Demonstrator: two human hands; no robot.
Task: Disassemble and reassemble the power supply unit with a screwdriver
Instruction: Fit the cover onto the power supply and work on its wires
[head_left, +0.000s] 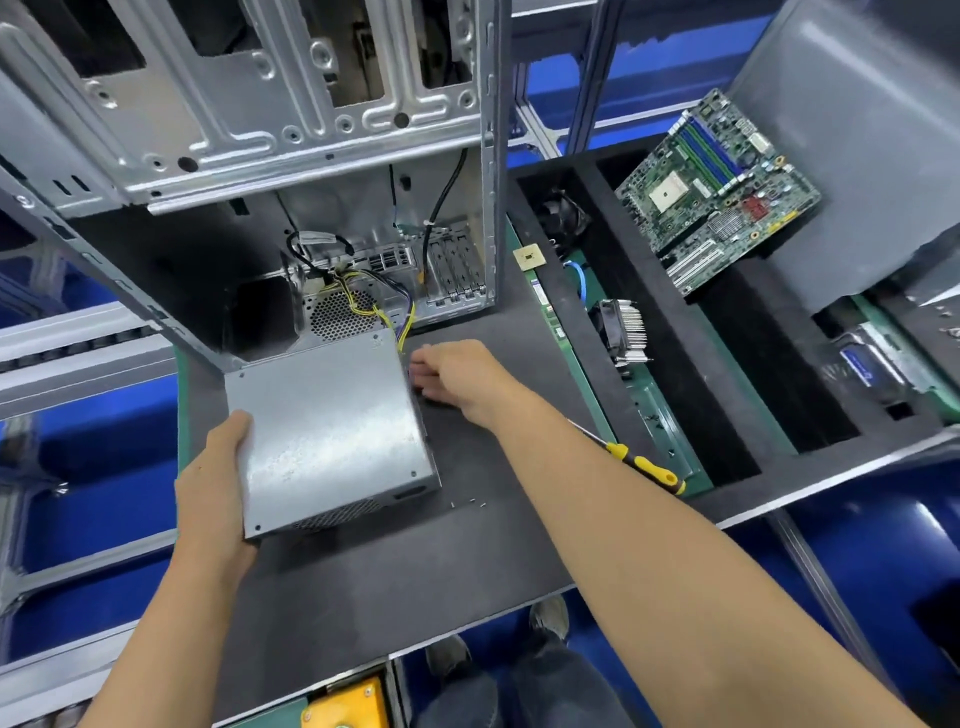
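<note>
PSU (332, 431): grey metal box, lying on the dark surface (363, 571) at the open case (311, 156), cables running into the case. Left hand (218, 483) holds its near-left edge; right hand (457, 379) at its right side, fingers curled, grip unclear. Screwdriver (644, 465): on surface, right of the arm. Screws (470, 502): loose beside PSU. Foam tray (691, 332): one slot holds motherboard (722, 192), another heatsink (626, 332).

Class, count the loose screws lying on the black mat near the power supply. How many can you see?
3 screws, in a short row on the mat right of the power supply's near corner. Others may be hidden.
</note>
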